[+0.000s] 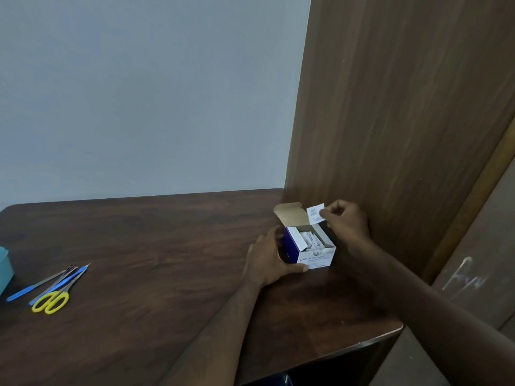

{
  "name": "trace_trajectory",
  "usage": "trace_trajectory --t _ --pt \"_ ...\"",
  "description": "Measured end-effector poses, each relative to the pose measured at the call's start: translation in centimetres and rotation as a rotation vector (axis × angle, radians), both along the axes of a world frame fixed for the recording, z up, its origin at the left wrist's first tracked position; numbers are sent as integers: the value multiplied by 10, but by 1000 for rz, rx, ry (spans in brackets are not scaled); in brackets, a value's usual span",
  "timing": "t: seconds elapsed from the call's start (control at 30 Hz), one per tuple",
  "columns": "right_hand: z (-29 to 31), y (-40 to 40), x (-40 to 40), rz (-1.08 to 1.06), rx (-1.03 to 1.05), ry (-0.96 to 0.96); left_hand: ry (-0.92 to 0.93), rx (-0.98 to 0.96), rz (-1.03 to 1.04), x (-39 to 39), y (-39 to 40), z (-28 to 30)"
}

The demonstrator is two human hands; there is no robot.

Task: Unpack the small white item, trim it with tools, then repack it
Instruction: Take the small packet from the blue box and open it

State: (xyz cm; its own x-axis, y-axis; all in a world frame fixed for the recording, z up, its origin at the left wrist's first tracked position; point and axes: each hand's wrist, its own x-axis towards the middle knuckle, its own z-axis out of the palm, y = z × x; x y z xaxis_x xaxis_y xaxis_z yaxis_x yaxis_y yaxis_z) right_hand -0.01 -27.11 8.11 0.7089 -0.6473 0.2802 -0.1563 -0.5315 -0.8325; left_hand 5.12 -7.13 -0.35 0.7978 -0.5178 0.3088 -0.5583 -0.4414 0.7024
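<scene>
A small blue and white box of alcohol swabs [315, 256] stands open on the dark wooden table [156, 254] near its right side, lid flap tilted back. Several white sachets lie inside. My left hand [269, 256] grips the box's left side, thumb along its front. My right hand [344, 222] pinches one small white sachet [315, 214] just above the box's back edge.
At the table's left lie yellow-handled scissors [51, 300], blue-handled tools [60, 284] and metal instruments in a loose bunch. A teal container [4, 270] sits at the far left edge. A wooden panel [404, 121] rises right behind the box.
</scene>
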Motion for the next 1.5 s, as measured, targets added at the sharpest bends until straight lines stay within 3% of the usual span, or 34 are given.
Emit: trace_trajectory --t 0.1,0.3,0.47,0.53,0.63,0.8,0.9,1.03,1.13,1.3,1.43,1.5 --pt "4 -3 -3 13 176 -92 0 20 -10 -1 0 0" --pt "7 -7 -8 44 -82 3 4 -17 -46 -2 3 3" --pt "17 -3 -10 157 112 -58 0 -51 -60 -2 4 5" --pt "16 -5 -12 121 88 -89 -2 -62 -61 -3 4 5" --pt "14 -8 -19 79 -172 -111 -19 -71 -55 -2 4 3" --pt "11 -18 -34 310 -661 223 -9 -76 -42 -1 3 -1" --pt "-1 -20 -44 350 -850 252 -12 -72 -39 -1 3 -1" --pt "-6 -20 -58 426 -728 193 -6 -73 -43 0 2 -1" --pt "-10 -19 -60 414 -802 192 -3 -61 -39 1 2 -2" --pt "-20 -19 -55 494 -855 357 14 -62 -54 3 1 -4" --pt "-18 -19 -49 480 -725 354 23 -67 -54 4 0 -7" --pt "-18 -10 -49 417 -623 238 26 -85 -63 3 0 -5"
